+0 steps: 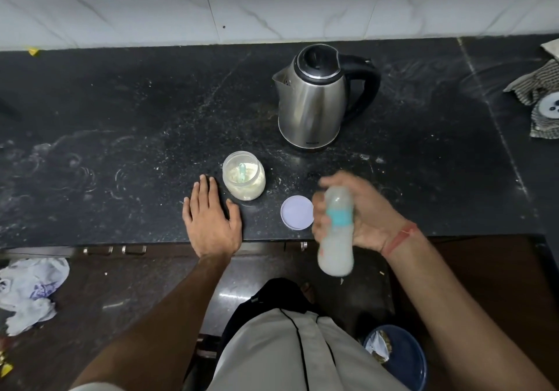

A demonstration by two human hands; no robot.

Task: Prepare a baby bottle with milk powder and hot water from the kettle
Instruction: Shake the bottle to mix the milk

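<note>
Your right hand (pixel 360 209) grips the bottle (pixel 335 233) of cloudy milk, blurred, held over the surface (pixel 121 118) edge. If the teal collar is loose, hot liquid could spray out; a slip drops it to the floor. Your left hand (pixel 211 218) lies flat and open beside the uncovered jar (pixel 244 175); a nudge would spill powder, its lid (pixel 297 212) off nearby

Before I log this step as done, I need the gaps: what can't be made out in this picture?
All in the head view:
- Baby bottle: motion-blurred in the right hand; teat and any markings unreadable.
- Kettle: closed lid hides the water.
- Green scoop in the powder jar: only the handle shows.
- Checked cloth: cut off by the right edge.
- Left hand: lies flat, hiding the counter under it.
</note>
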